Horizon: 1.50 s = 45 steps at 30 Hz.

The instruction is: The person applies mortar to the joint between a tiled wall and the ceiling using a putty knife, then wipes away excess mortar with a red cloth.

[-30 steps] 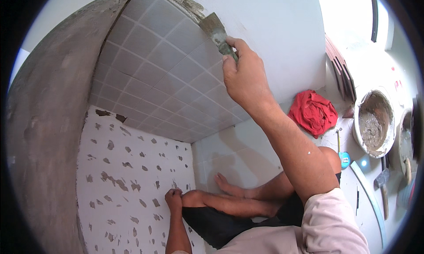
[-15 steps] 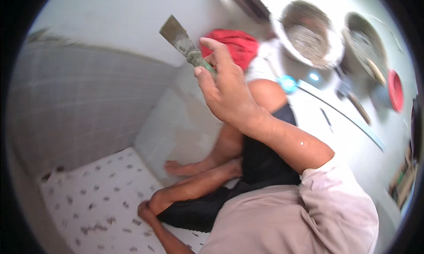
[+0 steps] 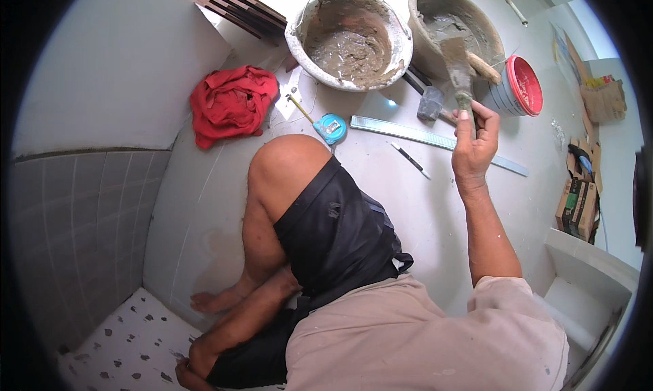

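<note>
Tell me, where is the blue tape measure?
In the head view, the blue tape measure lies on the pale floor just above the person's bent knee, between the red cloth on its left and the long metal ruler on its right.

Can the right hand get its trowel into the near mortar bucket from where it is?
Probably yes. The right hand holds the trowel raised, blade toward the two buckets. The near bucket of mortar is open-topped, and only a mallet and a straightedge lie low on the floor between.
</note>
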Motion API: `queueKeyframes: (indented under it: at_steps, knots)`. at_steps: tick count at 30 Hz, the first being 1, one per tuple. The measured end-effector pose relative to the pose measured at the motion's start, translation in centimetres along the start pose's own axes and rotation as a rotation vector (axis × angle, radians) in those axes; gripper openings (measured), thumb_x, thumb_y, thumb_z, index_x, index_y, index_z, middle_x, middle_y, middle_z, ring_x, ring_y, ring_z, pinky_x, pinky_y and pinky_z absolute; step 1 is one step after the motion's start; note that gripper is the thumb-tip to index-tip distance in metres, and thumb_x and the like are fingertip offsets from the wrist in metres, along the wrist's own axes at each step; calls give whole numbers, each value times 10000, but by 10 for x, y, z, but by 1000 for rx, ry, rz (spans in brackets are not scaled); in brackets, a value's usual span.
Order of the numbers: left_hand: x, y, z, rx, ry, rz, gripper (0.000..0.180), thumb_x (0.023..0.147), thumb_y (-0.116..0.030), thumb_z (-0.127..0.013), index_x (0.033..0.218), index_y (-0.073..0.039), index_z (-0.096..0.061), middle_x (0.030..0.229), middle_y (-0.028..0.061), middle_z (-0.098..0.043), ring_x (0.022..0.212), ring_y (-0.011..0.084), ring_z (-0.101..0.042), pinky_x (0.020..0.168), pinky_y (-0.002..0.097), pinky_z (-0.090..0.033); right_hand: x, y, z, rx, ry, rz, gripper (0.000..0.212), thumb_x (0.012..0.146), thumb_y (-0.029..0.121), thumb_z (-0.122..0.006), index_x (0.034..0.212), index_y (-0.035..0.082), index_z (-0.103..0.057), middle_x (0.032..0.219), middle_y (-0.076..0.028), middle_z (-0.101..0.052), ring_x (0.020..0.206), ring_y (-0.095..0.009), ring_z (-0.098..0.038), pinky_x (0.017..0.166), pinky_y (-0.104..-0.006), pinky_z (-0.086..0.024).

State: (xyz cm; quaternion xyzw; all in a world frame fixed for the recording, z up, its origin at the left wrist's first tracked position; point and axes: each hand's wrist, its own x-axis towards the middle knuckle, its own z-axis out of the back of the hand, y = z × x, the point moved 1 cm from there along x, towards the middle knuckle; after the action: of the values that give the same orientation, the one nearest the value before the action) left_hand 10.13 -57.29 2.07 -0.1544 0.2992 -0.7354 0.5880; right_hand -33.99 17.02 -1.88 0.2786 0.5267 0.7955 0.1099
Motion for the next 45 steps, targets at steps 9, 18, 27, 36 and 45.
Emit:
queueKeyframes:
  at_steps: [9, 18, 27, 36, 45]
  knots:
    - [-19, -1, 2, 205, -50, -79, 301, 877, -134, -579, 943, 135, -696, 975, 177, -708, 881, 282, -656, 846, 398, -519, 63, 52, -78, -671, -61, 749, 184, 889, 140, -757, 1041, 42, -724, 881, -114, -698, 813, -262, -676, 772, -353, -544]
    - [-34, -9, -4, 72, -125, 48, 291, 882, -181, -583, 941, 56, -742, 960, 176, -739, 935, 323, -687, 895, 416, -520, -14, 34, -233, -195, 781, 218, 171, 887, 192, -720, 946, 43, -782, 959, -216, -734, 951, -406, -704, 862, -481, -547]
    - [-46, -1, -21, 400, -125, -257, 260, 868, -126, -583, 892, 92, -724, 877, 163, -731, 831, 272, -676, 805, 393, -528, 0, -2, -357, -543, 948, 85, 245, 863, 253, -762, 1019, 65, -777, 1083, -238, -723, 1043, -421, -693, 893, -522, -550]
    - [-49, -49, -25, 119, -259, -56, 251, 843, -140, -615, 836, 88, -718, 749, 163, -709, 723, 253, -671, 714, 371, -520, 7, 197, -365, 1044, 801, -477, 173, 1063, 152, -566, 1106, 4, -644, 1019, -56, -704, 927, -123, -667, 879, -290, -536]
    - [-51, -58, -30, 199, -265, -47, 252, 866, -163, -646, 822, 76, -713, 729, 210, -700, 694, 306, -671, 716, 422, -522, 38, 423, -366, 1412, 172, 280, 125, 971, 37, -670, 1088, -2, -689, 1053, -77, -713, 915, -151, -668, 800, -281, -558]
